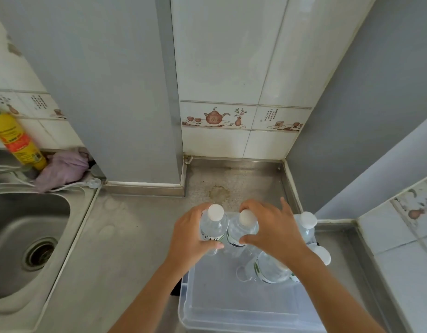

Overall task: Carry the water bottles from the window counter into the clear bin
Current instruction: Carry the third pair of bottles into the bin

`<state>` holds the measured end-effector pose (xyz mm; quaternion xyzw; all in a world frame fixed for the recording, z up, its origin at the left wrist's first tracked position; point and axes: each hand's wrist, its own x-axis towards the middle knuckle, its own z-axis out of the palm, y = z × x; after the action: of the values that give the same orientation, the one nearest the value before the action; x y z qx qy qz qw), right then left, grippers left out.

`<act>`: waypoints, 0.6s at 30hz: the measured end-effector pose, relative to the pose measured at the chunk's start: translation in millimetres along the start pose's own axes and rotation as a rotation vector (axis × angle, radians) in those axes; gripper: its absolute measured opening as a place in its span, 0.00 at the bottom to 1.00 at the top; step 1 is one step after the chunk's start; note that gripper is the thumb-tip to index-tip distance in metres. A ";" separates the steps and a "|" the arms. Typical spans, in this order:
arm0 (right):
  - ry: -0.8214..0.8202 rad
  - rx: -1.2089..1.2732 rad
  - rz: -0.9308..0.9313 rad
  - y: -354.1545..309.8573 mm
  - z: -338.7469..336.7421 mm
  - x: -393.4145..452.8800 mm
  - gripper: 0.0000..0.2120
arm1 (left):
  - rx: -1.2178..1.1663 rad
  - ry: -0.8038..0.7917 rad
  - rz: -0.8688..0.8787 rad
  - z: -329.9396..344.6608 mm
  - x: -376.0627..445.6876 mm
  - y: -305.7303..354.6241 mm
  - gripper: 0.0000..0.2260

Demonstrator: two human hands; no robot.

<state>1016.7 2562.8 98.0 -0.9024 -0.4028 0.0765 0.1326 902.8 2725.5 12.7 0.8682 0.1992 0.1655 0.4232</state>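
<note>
Two water bottles stood upright and touching over the far end of the clear bin (231,306), each taken by one hand. The left grip (188,236) was clenched round the left bottle (213,227), fingers curled behind it and thumb across its label at the front, its white cap showing above the hand. The right grip (272,227) clasped the right bottle (241,230) from its 3 o'clock side, thumb at the label and fingertips over the shoulder by the cap. Whether either bottle had reached the bin floor could not be told. At 3 o'clock from the held pair another bottle (306,227) stood upright at the bin's far right corner, and at 5 o'clock one more (270,270) lay tilted under the right forearm. The bin sat on the steel desk (126,236). At 9 o'clock lay the sink (22,239), with a yellow spray can (19,140) and a lilac cloth (63,169) at 10 o'clock.
</note>
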 end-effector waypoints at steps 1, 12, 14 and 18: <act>0.017 -0.026 -0.016 -0.4 1.5 -1.6 0.26 | 0.011 -0.007 0.050 -2.3 -0.6 1.8 0.41; 0.330 -0.192 -0.039 -12.0 16.5 -24.6 0.37 | 0.193 -0.026 0.328 -5.2 -2.0 17.3 0.33; 0.342 -0.199 -0.016 -14.1 17.0 -28.6 0.38 | 0.225 -0.039 0.342 -7.4 -3.0 15.0 0.34; 0.354 -0.190 0.005 -17.1 17.8 -37.8 0.37 | 0.259 -0.068 0.327 -14.5 -2.6 16.1 0.35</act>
<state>975.2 2548.6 87.4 -0.9111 -0.3764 -0.1215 0.1158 897.3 2724.9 33.8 0.9412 0.0609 0.1755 0.2823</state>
